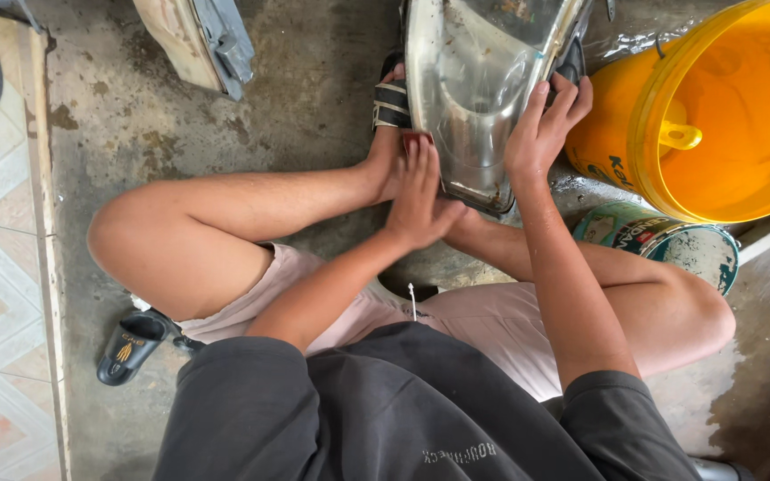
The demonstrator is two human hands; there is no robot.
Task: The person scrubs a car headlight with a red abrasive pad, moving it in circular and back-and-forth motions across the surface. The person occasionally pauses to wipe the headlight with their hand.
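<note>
Teal-labelled round tin (661, 242) lies beside orange bucket (724, 107).
</note>
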